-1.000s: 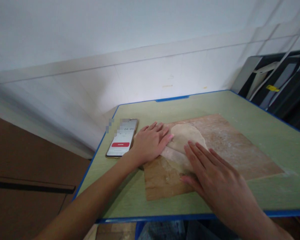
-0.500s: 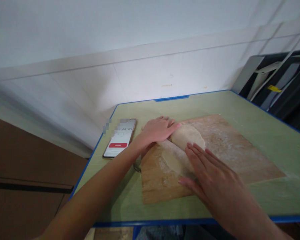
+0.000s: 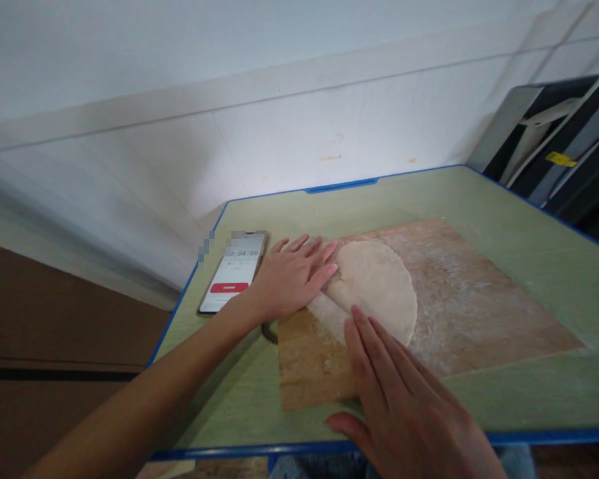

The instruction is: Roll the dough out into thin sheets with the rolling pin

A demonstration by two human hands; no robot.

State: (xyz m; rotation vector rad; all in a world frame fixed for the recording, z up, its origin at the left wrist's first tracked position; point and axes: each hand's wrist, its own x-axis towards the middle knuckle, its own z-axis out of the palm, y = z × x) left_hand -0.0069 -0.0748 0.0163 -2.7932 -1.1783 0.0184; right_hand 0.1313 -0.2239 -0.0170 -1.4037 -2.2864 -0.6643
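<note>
A flour-dusted rolling pin lies slantwise on the wooden board, along the lower left side of a flat round of dough. My left hand rests over the pin's far end, palm down, fingers stretched out and apart. Over its near end lies my right hand, the fingers long and flat, thumb held out to the side. Neither hand curls round the pin. Both of its ends are hidden under my hands.
Left of the board, a phone with a running timer lies on the green table, which has a blue edge. Loose flour covers the board's right part. A white wall stands behind, and dark flat panels lean at the right.
Both hands have moved toward me and to the left with the rolling pin. More of the dough round shows on its far side. The phone's timer has gone from 04:05 to 04:06.
</note>
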